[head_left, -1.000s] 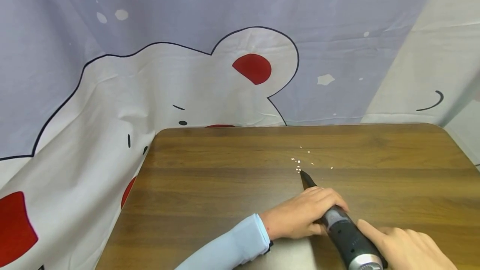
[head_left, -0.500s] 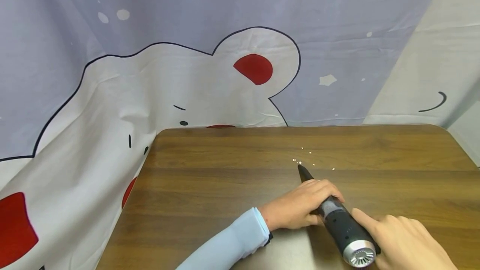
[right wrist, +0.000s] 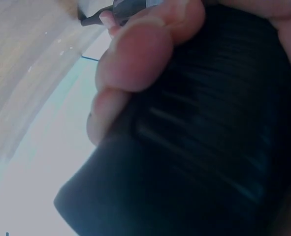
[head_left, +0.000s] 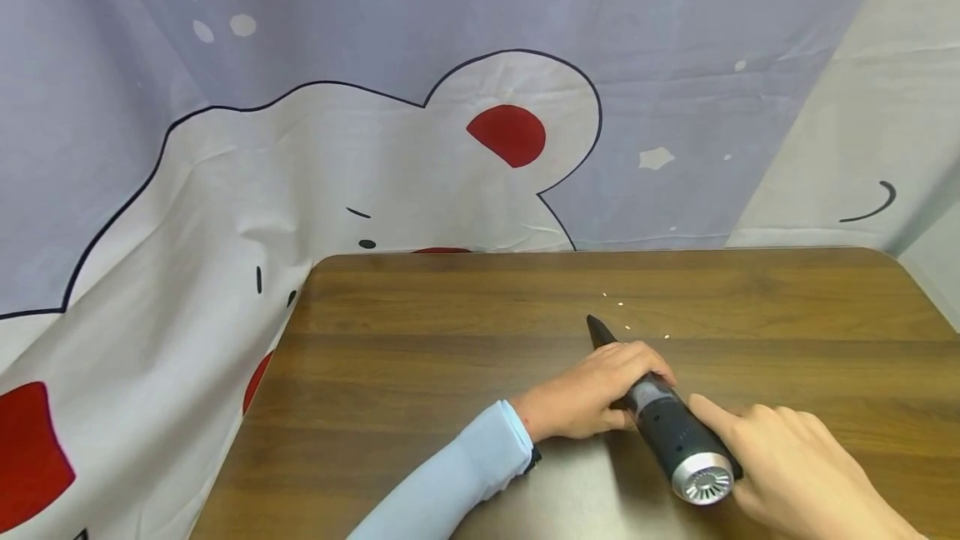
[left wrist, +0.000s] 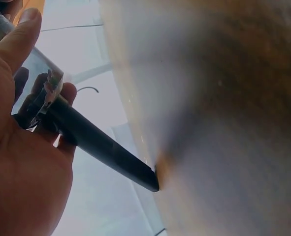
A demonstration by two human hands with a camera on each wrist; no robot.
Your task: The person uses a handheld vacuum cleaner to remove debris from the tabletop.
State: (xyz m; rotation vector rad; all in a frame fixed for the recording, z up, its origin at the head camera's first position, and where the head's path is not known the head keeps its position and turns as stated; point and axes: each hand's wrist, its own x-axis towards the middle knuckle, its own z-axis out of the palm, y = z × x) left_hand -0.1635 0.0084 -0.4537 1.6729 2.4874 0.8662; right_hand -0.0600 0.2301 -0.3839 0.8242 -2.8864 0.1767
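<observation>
A black handheld vacuum cleaner [head_left: 671, 433] with a silver rear end slants over the table. Its narrow nozzle [head_left: 597, 330] points away from me, and in the left wrist view the black nozzle tip [left wrist: 152, 183] is down at the tabletop. My left hand [head_left: 596, 390] grips the front part by the clear section, thumb on one side and fingers on the other. Behind it, my right hand [head_left: 795, 465] holds the handle [right wrist: 209, 123], which fills much of the right wrist view. A few white crumbs [head_left: 667, 337] lie to the right of the nozzle tip.
The wood-grain table [head_left: 420, 373] extends to both sides of the hands. Along its far edge hangs a printed curtain [head_left: 360, 165], which also drapes down the left side.
Both hands have moved the vacuum cleaner forward and to the left. The cluster of white crumbs near the nozzle tip no longer shows; a few to the right stay where they were.
</observation>
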